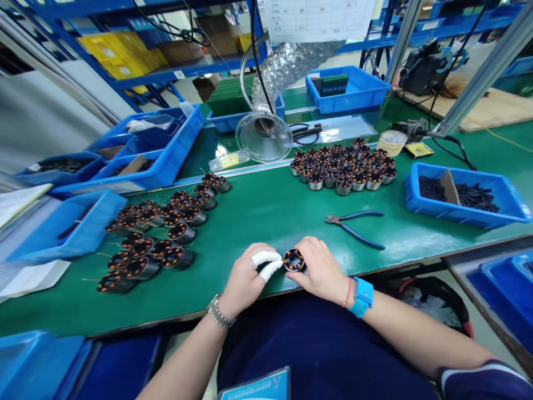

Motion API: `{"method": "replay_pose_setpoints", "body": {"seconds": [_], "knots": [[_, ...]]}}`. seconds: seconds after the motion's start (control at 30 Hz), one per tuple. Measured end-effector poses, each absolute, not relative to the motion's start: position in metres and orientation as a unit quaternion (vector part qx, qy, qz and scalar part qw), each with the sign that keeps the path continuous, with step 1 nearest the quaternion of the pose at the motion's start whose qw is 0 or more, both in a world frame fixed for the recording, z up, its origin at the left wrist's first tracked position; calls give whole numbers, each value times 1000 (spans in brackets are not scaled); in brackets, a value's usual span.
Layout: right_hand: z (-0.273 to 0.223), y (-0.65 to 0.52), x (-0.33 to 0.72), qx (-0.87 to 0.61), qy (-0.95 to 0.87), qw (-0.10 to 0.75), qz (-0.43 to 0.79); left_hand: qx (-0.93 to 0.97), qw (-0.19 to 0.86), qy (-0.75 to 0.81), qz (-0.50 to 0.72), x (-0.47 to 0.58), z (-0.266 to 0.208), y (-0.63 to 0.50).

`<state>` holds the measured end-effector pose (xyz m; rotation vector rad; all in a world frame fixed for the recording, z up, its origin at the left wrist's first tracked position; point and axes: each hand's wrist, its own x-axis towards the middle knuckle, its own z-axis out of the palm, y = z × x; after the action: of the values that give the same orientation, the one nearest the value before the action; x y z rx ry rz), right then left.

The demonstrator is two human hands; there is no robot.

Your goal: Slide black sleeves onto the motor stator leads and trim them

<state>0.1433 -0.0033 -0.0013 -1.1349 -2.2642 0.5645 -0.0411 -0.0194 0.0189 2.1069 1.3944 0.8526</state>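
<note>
Badge (260, 388): hung nearest, over the dark shirt (333, 350).
Right hand (321, 269): grip was clamped on one wound stator (294, 268), at the tabletop's (258, 214) near edge!
Left hand (245, 278): white-covered fingertips (270, 270) were right at its rim; whether they pinched anything, couldn't tell.
Other stators (343, 185): stood grouped left and right; which were finished didn't show.
Diagonal cutters (358, 238): lay untouched.

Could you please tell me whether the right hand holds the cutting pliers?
No, the cutting pliers lie on the green mat, and the right hand holds a motor stator.

Copper-wound ring (288, 264) in right hand (321, 269)
</note>
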Motion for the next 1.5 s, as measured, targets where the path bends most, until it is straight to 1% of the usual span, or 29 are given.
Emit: {"method": "replay_pose_setpoints", "body": {"seconds": [0.07, 0.17, 0.23, 0.3, 0.37, 0.4, 0.5, 0.53, 0.6, 0.9, 1.07, 1.13, 1.2, 1.3, 1.37, 1.43, 1.5], "knots": [[-1, -3, 143, -423, -843, 265, 202, 714, 320, 537, 315, -39, 19, -13], [-1, -4, 142, -429, -845, 257, 190, 604, 420, 563, 378, -38, 18, -5], [-3, -4, 142, -434, -844, 257, 183, 530, 442, 563, 454, -41, 19, 1], [-4, -5, 141, -440, -840, 262, 178, 462, 428, 554, 544, -48, 23, 5], [-6, -6, 141, -451, -833, 272, 172, 421, 409, 565, 580, -53, 27, 3], [-7, -6, 141, -455, -829, 278, 169, 420, 411, 582, 562, -54, 28, 0], [-7, -7, 141, -456, -822, 296, 171, 463, 477, 623, 413, -43, 27, -18], [-6, -7, 141, -451, -821, 302, 176, 472, 499, 618, 382, -37, 26, -23], [-6, -7, 141, -441, -820, 311, 190, 481, 519, 607, 361, -24, 22, -31], [-6, -7, 142, -437, -819, 313, 200, 498, 504, 593, 382, -10, 15, -34], [-6, -6, 142, -436, -826, 302, 190, 545, 425, 591, 416, -7, 6, -39], [-5, -6, 141, -439, -830, 290, 183, 545, 410, 590, 432, -9, 5, -38], [-5, -7, 140, -447, -832, 278, 174, 525, 396, 588, 470, -15, 10, -35], [-5, -8, 138, -463, -827, 274, 162, 484, 341, 575, 565, -31, 27, -29], [-6, -9, 137, -472, -823, 276, 156, 471, 307, 578, 591, -40, 40, -26], [-7, -9, 137, -477, -821, 276, 151, 491, 312, 608, 541, -44, 47, -25], [-7, -10, 136, -478, -821, 275, 149, 543, 336, 637, 432, -41, 47, -25]]}}
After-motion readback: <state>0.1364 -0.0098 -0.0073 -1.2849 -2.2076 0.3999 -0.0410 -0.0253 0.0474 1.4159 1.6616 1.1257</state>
